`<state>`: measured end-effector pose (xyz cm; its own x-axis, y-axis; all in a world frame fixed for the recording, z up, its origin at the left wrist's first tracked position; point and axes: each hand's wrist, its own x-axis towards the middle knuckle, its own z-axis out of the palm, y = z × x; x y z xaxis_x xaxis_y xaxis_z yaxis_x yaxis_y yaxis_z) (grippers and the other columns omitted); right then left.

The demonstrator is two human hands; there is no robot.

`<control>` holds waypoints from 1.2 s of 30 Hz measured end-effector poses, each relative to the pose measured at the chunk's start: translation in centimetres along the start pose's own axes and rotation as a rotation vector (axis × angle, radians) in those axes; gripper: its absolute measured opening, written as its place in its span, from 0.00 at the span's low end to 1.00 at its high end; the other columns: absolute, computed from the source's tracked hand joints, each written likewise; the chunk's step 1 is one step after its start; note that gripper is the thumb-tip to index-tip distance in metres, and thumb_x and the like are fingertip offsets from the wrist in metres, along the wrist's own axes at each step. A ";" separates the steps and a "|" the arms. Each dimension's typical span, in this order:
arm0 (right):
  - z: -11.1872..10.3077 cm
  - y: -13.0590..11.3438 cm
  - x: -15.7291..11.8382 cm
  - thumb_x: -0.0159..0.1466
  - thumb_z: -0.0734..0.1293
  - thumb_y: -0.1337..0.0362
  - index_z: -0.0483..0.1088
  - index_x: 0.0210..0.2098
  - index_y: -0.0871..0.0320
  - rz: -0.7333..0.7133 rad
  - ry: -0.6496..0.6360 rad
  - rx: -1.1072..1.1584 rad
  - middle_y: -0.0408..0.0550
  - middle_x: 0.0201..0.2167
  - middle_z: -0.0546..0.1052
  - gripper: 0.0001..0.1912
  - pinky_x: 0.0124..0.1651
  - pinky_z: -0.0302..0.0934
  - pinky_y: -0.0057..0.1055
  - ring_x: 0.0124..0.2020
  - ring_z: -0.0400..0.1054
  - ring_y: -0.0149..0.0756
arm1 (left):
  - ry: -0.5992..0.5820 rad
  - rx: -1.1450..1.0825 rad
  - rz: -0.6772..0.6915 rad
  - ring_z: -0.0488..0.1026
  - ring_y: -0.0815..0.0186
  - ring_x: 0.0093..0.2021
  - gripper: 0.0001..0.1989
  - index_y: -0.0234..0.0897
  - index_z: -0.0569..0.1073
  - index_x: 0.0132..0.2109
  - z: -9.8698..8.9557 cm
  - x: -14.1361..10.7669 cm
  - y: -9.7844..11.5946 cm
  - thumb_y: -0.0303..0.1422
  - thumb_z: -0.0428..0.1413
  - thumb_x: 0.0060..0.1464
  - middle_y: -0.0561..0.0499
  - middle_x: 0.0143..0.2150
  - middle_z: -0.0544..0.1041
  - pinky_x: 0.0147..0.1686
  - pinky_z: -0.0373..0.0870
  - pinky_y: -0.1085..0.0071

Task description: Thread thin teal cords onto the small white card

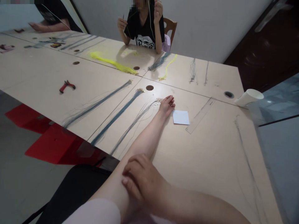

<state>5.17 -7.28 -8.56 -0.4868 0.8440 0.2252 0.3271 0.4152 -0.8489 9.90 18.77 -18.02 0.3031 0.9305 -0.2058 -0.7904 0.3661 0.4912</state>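
My left hand (167,105) is stretched out over the table, its fingers curled together; whatever may be in them is too small to make out. Beside its fingers are the small metal ends of a loose bundle of thin grey lines (136,119). A square of white paper (181,117) lies just right of the hand. My right hand (146,179) rests across my left forearm, fingers bent in and touching the skin, with nothing seen in them. Left of the grey lines lie two blue-grey bundles of line (119,115) (100,102) with gold-coloured tips.
A clear ruler (201,115) lies right of the paper, near a white cup-like roll (249,96). Red-handled pliers (67,86) lie at left. Yellow strands (114,63) stretch across the far side, where a person (146,28) sits; another person (56,18) is farther left.
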 end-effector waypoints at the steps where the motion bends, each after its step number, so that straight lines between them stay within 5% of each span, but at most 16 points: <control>1: 0.1 0.9 0.4 0.63 0.59 0.66 0.65 0.38 0.61 0.008 0.002 -0.080 0.51 0.38 0.68 0.06 0.47 0.59 0.36 0.42 0.60 0.37 | 0.005 -0.003 0.001 0.65 0.78 0.24 0.06 0.34 0.69 0.31 0.1 -0.2 0.0 0.25 0.60 0.45 0.55 0.27 0.69 0.24 0.53 0.78; 5: 0.4 3.8 1.6 0.62 0.58 0.73 0.65 0.41 0.64 0.021 0.062 -0.474 0.58 0.45 0.67 0.09 0.51 0.55 0.45 0.49 0.56 0.45 | -0.055 0.005 0.021 0.64 0.78 0.24 0.07 0.34 0.69 0.30 0.2 -0.9 0.1 0.26 0.60 0.44 0.55 0.26 0.69 0.25 0.55 0.77; 8: 0.5 3.8 1.5 0.62 0.57 0.75 0.65 0.42 0.66 0.004 0.022 -0.578 0.60 0.44 0.67 0.10 0.50 0.57 0.45 0.50 0.55 0.48 | -0.084 0.028 0.039 0.64 0.77 0.24 0.07 0.34 0.69 0.30 0.0 -1.0 0.0 0.27 0.60 0.44 0.54 0.26 0.69 0.25 0.56 0.77; 14: 0.2 0.5 -0.1 0.64 0.57 0.71 0.65 0.38 0.63 -0.033 -0.037 -0.282 0.53 0.37 0.68 0.07 0.43 0.61 0.37 0.40 0.61 0.39 | -0.036 0.050 0.043 0.65 0.78 0.25 0.08 0.33 0.69 0.31 -0.3 -0.2 -0.4 0.26 0.61 0.43 0.54 0.27 0.70 0.24 0.54 0.78; 19: -0.3 -1.3 -0.8 0.61 0.62 0.58 0.63 0.36 0.59 -0.093 -0.050 0.029 0.50 0.35 0.68 0.10 0.42 0.62 0.32 0.38 0.62 0.36 | -0.017 0.077 0.042 0.65 0.78 0.25 0.07 0.33 0.69 0.31 -0.2 -0.1 -0.6 0.26 0.61 0.43 0.54 0.27 0.69 0.24 0.54 0.78; 24: -0.4 -1.1 -0.4 0.61 0.61 0.62 0.63 0.38 0.57 -0.034 -0.063 0.107 0.49 0.37 0.67 0.07 0.46 0.60 0.33 0.42 0.60 0.36 | 0.001 0.109 0.046 0.64 0.77 0.25 0.07 0.33 0.69 0.31 -0.1 0.1 -0.9 0.25 0.60 0.44 0.53 0.27 0.69 0.24 0.55 0.78; 36: -0.4 5.1 2.4 0.61 0.58 0.74 0.65 0.41 0.64 0.070 0.135 -0.590 0.59 0.43 0.66 0.10 0.49 0.56 0.46 0.47 0.57 0.46 | -0.049 0.181 0.077 0.63 0.75 0.25 0.07 0.35 0.70 0.30 0.4 -0.7 -0.8 0.26 0.61 0.42 0.53 0.25 0.68 0.25 0.56 0.76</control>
<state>6.02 -3.02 -12.13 -0.3532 0.8957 0.2702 0.7671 0.4426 -0.4643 10.48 17.81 -17.92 0.2744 0.9539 -0.1219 -0.7051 0.2858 0.6490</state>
